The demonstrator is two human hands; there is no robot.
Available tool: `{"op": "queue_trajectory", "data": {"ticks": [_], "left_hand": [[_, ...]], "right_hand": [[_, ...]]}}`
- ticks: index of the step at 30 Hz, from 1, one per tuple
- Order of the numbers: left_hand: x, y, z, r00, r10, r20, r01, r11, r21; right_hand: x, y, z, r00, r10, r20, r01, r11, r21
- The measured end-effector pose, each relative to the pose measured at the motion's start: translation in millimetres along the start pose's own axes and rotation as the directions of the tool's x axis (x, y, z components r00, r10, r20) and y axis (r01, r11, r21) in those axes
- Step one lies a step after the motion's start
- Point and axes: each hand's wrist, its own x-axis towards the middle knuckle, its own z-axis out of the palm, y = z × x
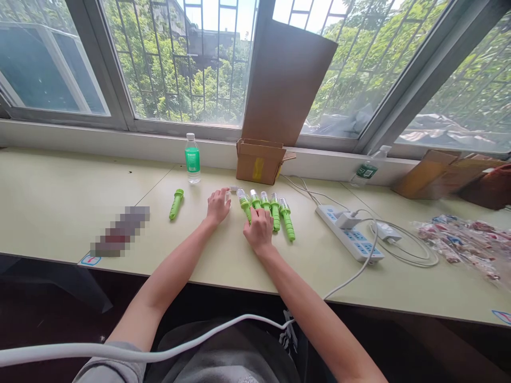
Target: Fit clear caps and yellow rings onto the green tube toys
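Observation:
Several green ribbed plastic parts with clear caps (275, 210) lie side by side on the pale table (67, 197). My right hand (258, 230) rests on the left ones of that row, fingers curled over them. My left hand (217, 206) lies just left of the row, fingers bent around a small clear cap (227, 196). Another small clear cap (233, 188) lies on the table just beyond it. A single green part without a cap (175, 204) lies further left, apart from both hands.
A water bottle with a green label (192, 158) and an open cardboard box (259, 159) stand by the window sill. A white power strip (350, 233) with cables lies to the right. A plastic bag of small items (463, 242) is at far right. A second bottle (369, 167) lies there too.

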Motion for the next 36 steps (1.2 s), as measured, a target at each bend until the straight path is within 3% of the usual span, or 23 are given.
{"op": "queue_trajectory", "data": {"ticks": [6,10,29,36], "left_hand": [[1,-2,0.3,1.000,0.003,0.000,-0.003,1.000,-0.009],[1,-3,1.6,1.000,0.005,0.009,-0.005,1.000,-0.009],[0,-3,2.6,1.000,0.017,0.018,-0.015,0.997,-0.070],[0,-3,2.4,0.999,0.029,0.017,-0.028,0.999,-0.043]], "right_hand": [[-2,-5,4,0.996,-0.074,0.046,0.075,0.997,-0.008],[1,-6,6,0.992,-0.074,0.099,0.075,0.997,0.000],[3,-5,11,0.985,-0.094,0.141,0.090,0.995,0.038],[1,-7,4,0.994,-0.099,0.038,0.098,0.995,0.024]]}}
